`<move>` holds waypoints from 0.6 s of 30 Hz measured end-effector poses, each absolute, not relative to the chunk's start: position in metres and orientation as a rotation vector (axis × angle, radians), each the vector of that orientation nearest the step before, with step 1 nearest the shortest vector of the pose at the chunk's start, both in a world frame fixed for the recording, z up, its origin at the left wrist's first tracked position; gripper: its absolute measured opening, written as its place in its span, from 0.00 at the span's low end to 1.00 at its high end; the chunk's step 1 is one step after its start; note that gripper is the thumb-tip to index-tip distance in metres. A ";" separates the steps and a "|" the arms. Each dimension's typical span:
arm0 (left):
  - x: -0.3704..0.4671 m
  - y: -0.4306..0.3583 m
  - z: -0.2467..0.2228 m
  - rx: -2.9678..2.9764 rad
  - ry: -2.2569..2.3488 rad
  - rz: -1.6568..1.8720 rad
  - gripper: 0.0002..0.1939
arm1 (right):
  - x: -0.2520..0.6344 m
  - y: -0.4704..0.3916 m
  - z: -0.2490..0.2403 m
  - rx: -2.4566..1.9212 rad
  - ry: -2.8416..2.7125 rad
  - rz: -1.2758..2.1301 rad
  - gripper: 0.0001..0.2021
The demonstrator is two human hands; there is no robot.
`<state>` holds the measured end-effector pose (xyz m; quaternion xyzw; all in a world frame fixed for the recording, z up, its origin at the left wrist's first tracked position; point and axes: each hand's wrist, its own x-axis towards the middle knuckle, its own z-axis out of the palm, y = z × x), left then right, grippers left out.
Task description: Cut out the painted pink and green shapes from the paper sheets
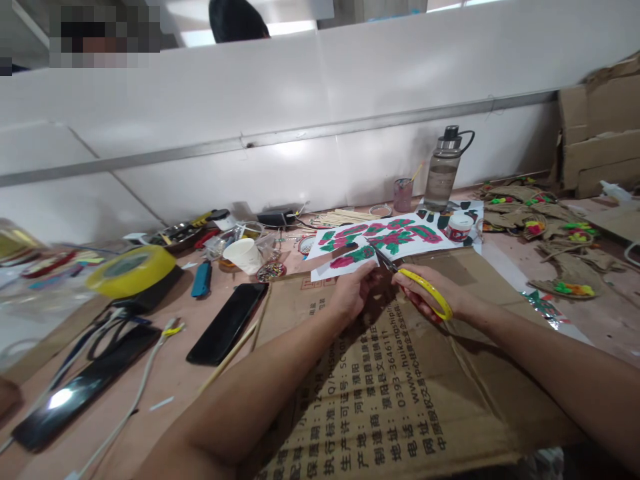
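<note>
Left hand [356, 292] pinches paper [345, 261] by the cardboard [480, 387]'s far edge; right hand [442, 283] clamps scissors [433, 291] (shapes [393, 241] painted, most uncut).

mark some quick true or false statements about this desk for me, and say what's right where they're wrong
1. The right hand holds yellow-handled scissors. True.
2. The left hand is holding the paper cup. False: it is at the lower edge of the painted paper, and the cup stands apart.
3. Printed cardboard lies beneath both hands. True.
4. The water bottle has tipped over. False: it stands upright near the wall.
5. The yellow tape roll lies to the left of the scissors. True.
</note>
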<state>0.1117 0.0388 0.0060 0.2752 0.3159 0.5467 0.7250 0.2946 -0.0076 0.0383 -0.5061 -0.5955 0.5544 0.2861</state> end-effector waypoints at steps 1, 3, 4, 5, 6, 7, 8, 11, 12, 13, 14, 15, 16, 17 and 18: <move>0.112 0.039 0.006 0.605 0.698 1.204 0.14 | 0.295 -0.008 0.039 -1.356 -1.601 1.476 0.29; 0.111 0.039 0.005 0.600 0.706 1.200 0.14 | 0.295 -0.008 0.041 -1.361 -1.613 1.472 0.30; 0.111 0.039 0.005 0.599 0.711 1.197 0.14 | 0.295 -0.008 0.041 -1.360 -1.614 1.476 0.30; 0.111 0.039 0.005 0.601 0.716 1.194 0.14 | 0.295 -0.008 0.042 -1.357 -1.613 1.485 0.31; 0.110 0.039 0.005 0.607 0.720 1.192 0.14 | 0.295 -0.007 0.042 -1.353 -1.613 1.493 0.31; 0.110 0.040 0.005 0.614 0.723 1.190 0.14 | 0.295 -0.007 0.043 -1.352 -1.610 1.501 0.31; 0.110 0.040 0.005 0.625 0.721 1.192 0.14 | 0.296 -0.007 0.043 -1.352 -1.604 1.511 0.32; 0.108 0.040 0.004 0.656 0.713 1.201 0.13 | 0.297 -0.005 0.042 -1.354 -1.589 1.543 0.32; 0.108 0.040 0.003 0.665 0.714 1.197 0.12 | 0.298 -0.004 0.042 -1.353 -1.587 1.561 0.33; 0.107 0.040 0.003 0.671 0.719 1.191 0.11 | 0.299 -0.004 0.042 -1.350 -1.585 1.578 0.33; 0.106 0.040 0.002 0.673 0.724 1.184 0.11 | 0.300 -0.003 0.042 -1.348 -1.586 1.595 0.33; 0.106 0.040 0.002 0.671 0.729 1.176 0.10 | 0.301 -0.002 0.042 -1.346 -1.588 1.606 0.33; 0.105 0.039 0.001 0.667 0.730 1.170 0.10 | 0.301 -0.002 0.042 -1.338 -1.594 1.615 0.34; 0.104 0.039 0.001 0.663 0.730 1.166 0.10 | 0.302 -0.002 0.042 -1.328 -1.603 1.622 0.34; 0.104 0.039 0.001 0.660 0.729 1.163 0.10 | 0.302 -0.001 0.042 -1.315 -1.609 1.631 0.35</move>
